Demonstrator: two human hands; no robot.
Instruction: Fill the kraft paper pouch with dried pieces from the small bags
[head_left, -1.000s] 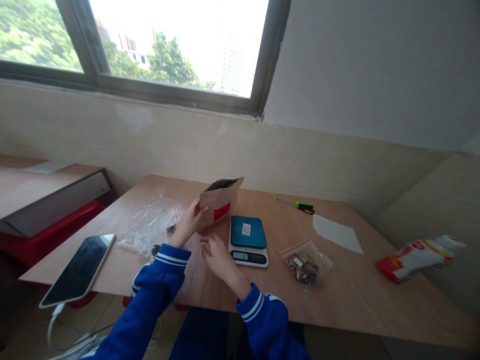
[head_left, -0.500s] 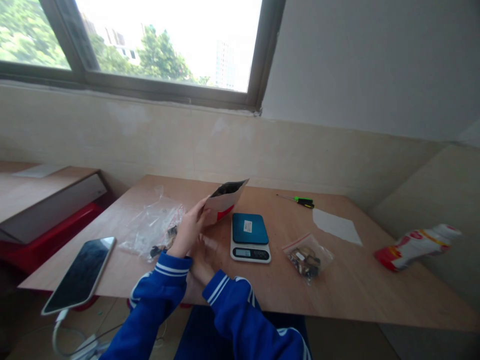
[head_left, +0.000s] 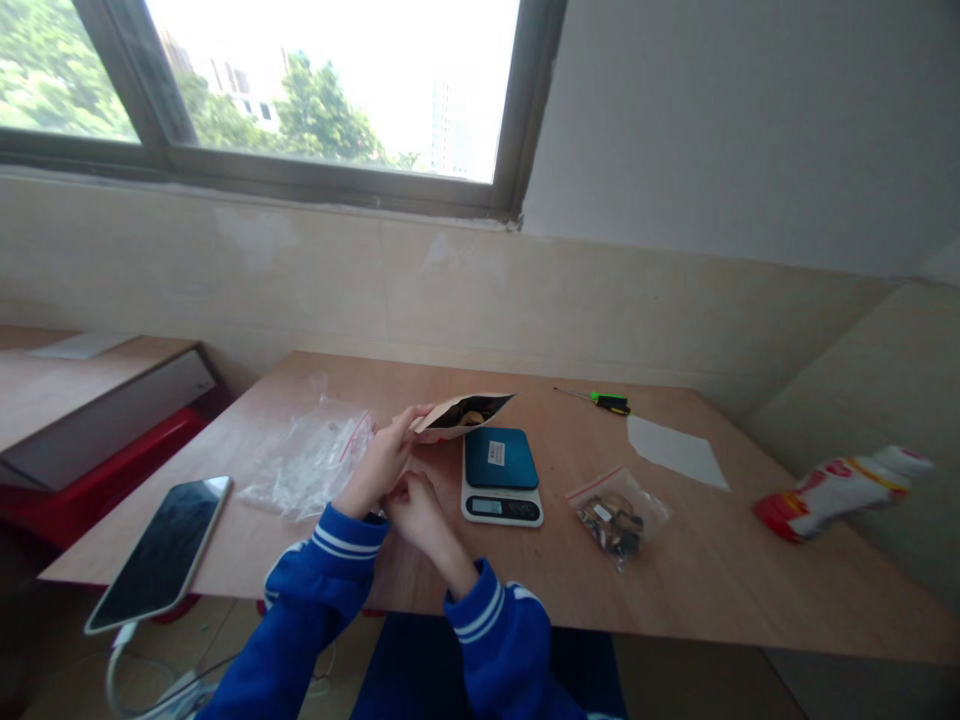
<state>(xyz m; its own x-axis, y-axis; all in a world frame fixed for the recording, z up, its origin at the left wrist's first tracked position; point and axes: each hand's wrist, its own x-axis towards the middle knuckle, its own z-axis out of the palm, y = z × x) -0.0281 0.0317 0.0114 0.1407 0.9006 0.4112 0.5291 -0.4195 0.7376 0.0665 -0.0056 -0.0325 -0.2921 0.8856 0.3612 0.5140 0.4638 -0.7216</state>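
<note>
My left hand (head_left: 382, 462) grips a brown paper pouch (head_left: 459, 413), tilted with its open mouth facing me and lying over the far-left corner of a small scale. Brownish contents show inside the mouth. My right hand (head_left: 415, 508) is curled just below the left one, fingers closed; what it holds, if anything, is hidden. The kitchen scale (head_left: 500, 476) has a blue top and white base and stands right of my hands. A clear bag with a red zip strip (head_left: 307, 462) lies to the left of my left hand.
A phone (head_left: 161, 552) on a cable overhangs the table's near-left corner. A small zip bag of dark pieces (head_left: 618, 515), a white paper (head_left: 675, 451), a green-handled screwdriver (head_left: 602, 401) and a red-white packet (head_left: 836, 495) lie on the right. A lower bench (head_left: 82, 385) stands left.
The pouch has tipped from upright to nearly flat, its mouth now toward me. My right hand went under the left arm and has come back up beside the left hand.
</note>
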